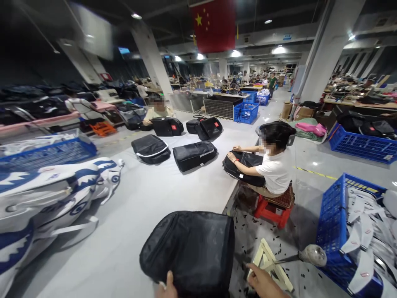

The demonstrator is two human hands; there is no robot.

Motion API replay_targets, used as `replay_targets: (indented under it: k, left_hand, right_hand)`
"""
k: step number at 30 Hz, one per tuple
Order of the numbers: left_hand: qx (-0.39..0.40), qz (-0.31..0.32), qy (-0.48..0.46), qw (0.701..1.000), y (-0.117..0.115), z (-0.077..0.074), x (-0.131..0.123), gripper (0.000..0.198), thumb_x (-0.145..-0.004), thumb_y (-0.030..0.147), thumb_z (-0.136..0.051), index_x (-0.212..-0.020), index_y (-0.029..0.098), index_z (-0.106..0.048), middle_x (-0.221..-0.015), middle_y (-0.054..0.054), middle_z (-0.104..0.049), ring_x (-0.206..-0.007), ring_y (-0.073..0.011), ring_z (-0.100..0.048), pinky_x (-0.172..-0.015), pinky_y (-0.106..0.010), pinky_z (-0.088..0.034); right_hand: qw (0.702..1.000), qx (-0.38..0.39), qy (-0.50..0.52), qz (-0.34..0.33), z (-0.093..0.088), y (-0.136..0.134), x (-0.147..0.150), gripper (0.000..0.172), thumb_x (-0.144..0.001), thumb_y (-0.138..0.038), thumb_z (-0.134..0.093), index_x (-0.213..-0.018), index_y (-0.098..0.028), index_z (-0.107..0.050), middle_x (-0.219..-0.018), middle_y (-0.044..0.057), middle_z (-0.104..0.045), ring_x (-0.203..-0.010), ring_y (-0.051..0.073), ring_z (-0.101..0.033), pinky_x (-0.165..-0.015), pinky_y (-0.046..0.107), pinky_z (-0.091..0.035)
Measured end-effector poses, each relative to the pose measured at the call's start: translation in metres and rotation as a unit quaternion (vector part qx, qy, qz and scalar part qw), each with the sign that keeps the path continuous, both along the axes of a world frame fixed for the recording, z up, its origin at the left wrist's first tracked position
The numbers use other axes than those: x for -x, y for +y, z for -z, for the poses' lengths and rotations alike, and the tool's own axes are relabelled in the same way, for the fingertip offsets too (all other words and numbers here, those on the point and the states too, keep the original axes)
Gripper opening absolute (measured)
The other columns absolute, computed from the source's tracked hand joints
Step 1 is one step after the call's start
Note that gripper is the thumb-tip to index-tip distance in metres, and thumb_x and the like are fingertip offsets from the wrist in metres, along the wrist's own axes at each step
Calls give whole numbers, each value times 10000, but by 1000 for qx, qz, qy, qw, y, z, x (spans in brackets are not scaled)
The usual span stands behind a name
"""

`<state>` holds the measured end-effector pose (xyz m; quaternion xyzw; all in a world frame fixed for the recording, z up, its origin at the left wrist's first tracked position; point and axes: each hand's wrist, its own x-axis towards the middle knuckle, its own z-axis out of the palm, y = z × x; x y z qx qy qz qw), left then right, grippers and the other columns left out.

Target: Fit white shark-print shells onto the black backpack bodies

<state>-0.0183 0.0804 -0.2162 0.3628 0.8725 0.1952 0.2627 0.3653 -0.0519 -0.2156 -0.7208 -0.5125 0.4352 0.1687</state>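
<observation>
A black fabric bag (195,248) lies on the white-covered table right in front of me, its curved zipped edge toward the left. At its near edge is my left hand (167,287), thumb up against the fabric and gripping it. The other fingers are mostly cut off by the frame. A small white bit shows beside the thumb. My right hand (265,282) is off the bag's right side, above the floor, with its index finger stretched out and nothing visible in it. Its remaining fingers are partly hidden.
A seated co-worker (274,169) handles another black bag (248,165) at the table's right edge. More black bags (195,155) lie beyond. White-and-blue bags (74,194) are piled left. A blue crate (331,227) and a wooden frame (263,252) stand right.
</observation>
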Motion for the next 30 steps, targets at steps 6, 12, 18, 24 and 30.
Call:
replay_targets:
  k: [6, 12, 18, 24, 30]
  left_hand:
    - [-101, 2, 50, 994, -14, -108, -21, 409, -1050, 675, -409, -910, 361, -632, -1062, -38, -813, -1138, -362, -793, -948, -454, -632]
    - [-214, 114, 75, 967, -30, -159, -23, 340, -1046, 585, -498, -1030, 342, -735, -645, 28, -653, -693, -256, -693, -716, -320, -485]
    - [-305, 224, 48, 924, -14, -113, 31, 402, -1003, 522, -563, -1243, 294, -791, -1147, -52, -878, -1049, -298, -815, -875, -341, -575]
    - [-283, 258, -12, 924, 8, -73, 64, 437, -1068, 493, -479, -1328, 283, -759, -1380, -71, -831, -1295, -337, -776, -1037, -456, -641]
    - [-372, 198, 6, 907, -10, -90, 66, 648, -1039, 367, -563, -1673, 256, -498, -1635, -143, -656, -1430, -366, -699, -1131, -532, -634]
  right_hand:
    - [988, -1, 15, -153, -39, 31, -25, 534, -925, -311, -607, -1414, -225, -804, -1374, 131, -814, -1306, 318, -761, -1077, 361, -554]
    - [988, -102, 89, -76, -81, 80, -45, 572, -996, -439, -559, -1479, -189, -736, -1258, 130, -838, -1198, 298, -779, -1086, 423, -576]
    - [938, -328, 103, 39, -170, 136, 0, 729, -1028, -635, -614, -1638, -237, -577, -1671, 154, -600, -1554, 316, -572, -1319, 539, -452]
    - [889, -435, -97, -106, -244, 184, 99, 875, -972, -634, -801, -1707, -273, -493, -1706, 144, -529, -1604, 351, -463, -1354, 580, -383]
    - [858, -421, -247, -159, -254, 198, 168, 649, -960, -626, -838, -1442, -224, -673, -1282, 129, -724, -1229, 341, -650, -1086, 512, -531]
